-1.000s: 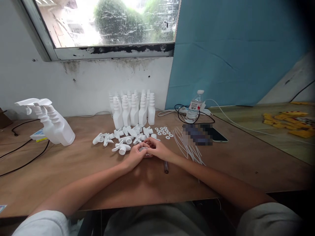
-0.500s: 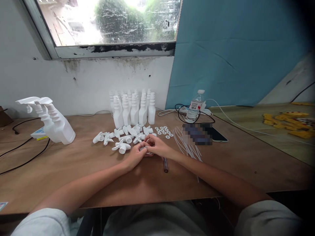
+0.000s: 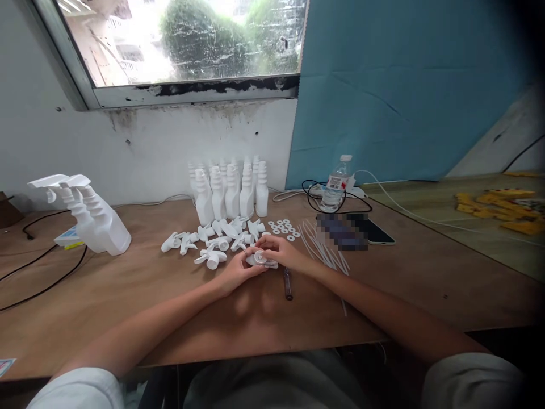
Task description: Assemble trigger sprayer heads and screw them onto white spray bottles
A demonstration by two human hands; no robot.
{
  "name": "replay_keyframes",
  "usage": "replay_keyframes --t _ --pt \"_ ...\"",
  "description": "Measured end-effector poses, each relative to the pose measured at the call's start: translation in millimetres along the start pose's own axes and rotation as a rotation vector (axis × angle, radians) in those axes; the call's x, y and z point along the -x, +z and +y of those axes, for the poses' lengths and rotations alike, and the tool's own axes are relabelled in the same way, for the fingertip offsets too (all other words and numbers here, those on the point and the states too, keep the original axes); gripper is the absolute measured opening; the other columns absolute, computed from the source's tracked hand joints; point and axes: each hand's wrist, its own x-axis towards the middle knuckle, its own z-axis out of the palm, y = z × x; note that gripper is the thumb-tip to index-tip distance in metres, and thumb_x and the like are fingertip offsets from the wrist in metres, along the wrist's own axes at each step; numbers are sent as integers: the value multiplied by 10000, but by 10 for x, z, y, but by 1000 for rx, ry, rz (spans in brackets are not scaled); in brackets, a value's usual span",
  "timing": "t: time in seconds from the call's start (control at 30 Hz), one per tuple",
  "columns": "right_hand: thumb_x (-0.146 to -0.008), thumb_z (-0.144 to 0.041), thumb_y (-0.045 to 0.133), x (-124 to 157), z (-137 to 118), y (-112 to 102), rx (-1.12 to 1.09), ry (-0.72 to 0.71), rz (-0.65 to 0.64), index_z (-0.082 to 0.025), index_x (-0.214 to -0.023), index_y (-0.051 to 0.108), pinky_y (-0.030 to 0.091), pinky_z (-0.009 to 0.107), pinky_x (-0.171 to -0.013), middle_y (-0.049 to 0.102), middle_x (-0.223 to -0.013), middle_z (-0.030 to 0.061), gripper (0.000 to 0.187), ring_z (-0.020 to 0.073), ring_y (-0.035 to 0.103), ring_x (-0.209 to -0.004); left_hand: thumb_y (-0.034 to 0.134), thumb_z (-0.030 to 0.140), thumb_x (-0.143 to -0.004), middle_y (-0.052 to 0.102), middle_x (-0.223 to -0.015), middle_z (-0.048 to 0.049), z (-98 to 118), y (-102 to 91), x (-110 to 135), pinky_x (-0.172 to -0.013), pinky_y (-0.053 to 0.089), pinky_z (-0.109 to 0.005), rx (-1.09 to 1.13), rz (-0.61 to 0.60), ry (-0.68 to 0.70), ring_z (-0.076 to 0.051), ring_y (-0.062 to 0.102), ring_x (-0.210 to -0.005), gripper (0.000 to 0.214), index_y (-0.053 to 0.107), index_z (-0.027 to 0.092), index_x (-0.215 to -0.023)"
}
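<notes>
Head view, both hands over the brown counter [image 3: 426, 272]. I read the left hand [image 3: 238, 272] as gripping a white plastic trigger-sprayer head [image 3: 258, 258] from its left side, fingers curled beneath and around it. My right hand [image 3: 280, 251] also has its grip closed on that piece, thumb and fingertips at its round collar, which faces upward. Sprayer head sits between the two hands, at mid-counter; its underside is hidden from me.

Beyond and left of the hands: a loose scatter of white plastic trigger heads [image 3: 213, 258], lying at mixed angles. Behind them, upright white plastic bottles with ribbed necks [image 3: 232, 193] in close rows near the wall. Right of the scatter I note small white flat rings [image 3: 284, 230], then thin white flexible tubes [image 3: 327, 253] fanned out, partly behind the right forearm. A short dark brown rod [image 3: 288, 286] lies near the right wrist, which covers its far end.

Left end: two white spray bottles with triggers fitted [image 3: 96, 218]. Right side: clear plastic water bottle with a label [image 3: 334, 190] among cables, and a black-screened phone [image 3: 377, 230] nearer me.
</notes>
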Motion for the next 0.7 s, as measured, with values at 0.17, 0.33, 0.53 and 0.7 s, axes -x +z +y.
replay_keyframes --t 0.17,0.33,0.53,0.7 --pt "-791 -415 638 29 -52 -53 4 -54 1 -150 -926 592 489 256 -667 644 -873 34 301 148 624 -770 760 362 -736 620 -937 -27 -34 -9 -11 -832 438 -272 -120 39 16 -170 576 -872 407 588 180 -1057" --pt "-858 -300 598 106 -188 -112 302 -383 -12 -162 -879 619 499 325 -837 640 -1038 88 141 190 625 -966 743 366 -755 631 -948 -32 -37 -7 -11 -825 434 -267 -175 35 27 -173 578 -878 376 592 179 -1044" --pt "-890 -209 528 137 -230 -148 592 -643 -13 -179 -835 631 487 323 -847 656 -1016 100 121 186 613 -979 752 364 -746 643 -1045 -50 -56 -12 -14 -874 438 -282 -179 41 41 -196 589 -966 424 590 179 -1092" --pt "-871 -276 533 97 -314 -540 805 -286 100 -181 -839 653 455 276 -657 662 -747 40 156 163 610 -674 798 330 -691 639 -912 -32 -47 0 -7 -803 455 -278 -177 39 11 -163 592 -823 405 534 171 -954"
